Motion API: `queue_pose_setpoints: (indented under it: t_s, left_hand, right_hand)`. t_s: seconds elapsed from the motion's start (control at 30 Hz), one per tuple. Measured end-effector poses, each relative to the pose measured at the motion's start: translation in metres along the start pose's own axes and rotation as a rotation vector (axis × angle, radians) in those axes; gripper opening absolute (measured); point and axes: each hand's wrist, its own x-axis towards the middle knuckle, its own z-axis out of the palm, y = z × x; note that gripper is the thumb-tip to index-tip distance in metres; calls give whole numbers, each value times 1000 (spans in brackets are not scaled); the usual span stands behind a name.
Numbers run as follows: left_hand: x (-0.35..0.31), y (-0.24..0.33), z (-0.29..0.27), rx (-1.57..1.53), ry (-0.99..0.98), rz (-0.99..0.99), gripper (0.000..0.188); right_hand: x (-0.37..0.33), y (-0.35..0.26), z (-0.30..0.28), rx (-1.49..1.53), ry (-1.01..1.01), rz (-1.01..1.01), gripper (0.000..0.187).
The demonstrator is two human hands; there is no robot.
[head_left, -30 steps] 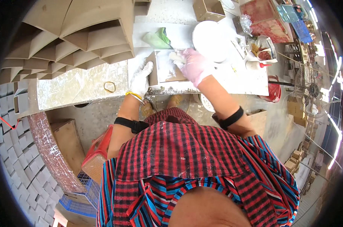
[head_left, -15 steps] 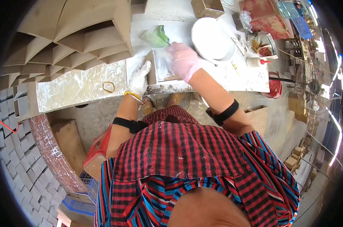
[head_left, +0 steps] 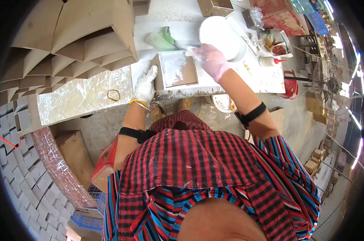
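A small brown fibreboard box (head_left: 187, 74) stands near the table's front edge, with white paste smeared over the left and middle of its panel. My left hand (head_left: 145, 86), in a white knit glove with a yellow cuff, grips the box's left side. My right hand (head_left: 212, 61), in a pink glove, is closed just right of the box, beside a white round basin (head_left: 219, 29). Something whitish pokes out at its fingertips; its kind is hard to make out. Behind the box lies a crumpled green-and-white bag (head_left: 162, 38).
Stacked brown box frames (head_left: 91, 40) rise at the left. A rubber band (head_left: 113, 94) lies on the paste-stained tabletop. To the right are a white bottle with a red tip (head_left: 268, 61) and an open plastic bag (head_left: 275, 43). A fan (head_left: 330, 86) stands beyond the table.
My right hand has moved right, off the box's panel toward the basin, uncovering the white paste. My left hand has stayed at the box's side.
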Motion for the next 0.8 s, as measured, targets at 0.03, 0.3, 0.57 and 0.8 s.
queue_pose_setpoints:
  t_s: [0.03, 0.3, 0.57, 0.8]
  left_hand:
    - [1, -1, -3, -5, 4, 0, 52]
    - [5, -3, -5, 26, 28, -6, 56]
    - [5, -2, -10, 96, 45, -25, 66]
    - [-6, 17, 24, 393, 143, -10, 65]
  right_hand:
    - [0, 9, -3, -109, -58, 21, 37]
    - [-8, -10, 11, 30, 88, -8, 28]
    - [-25, -36, -9, -181, 185, -211, 19]
    - [-13, -28, -20, -548, -54, -229, 18]
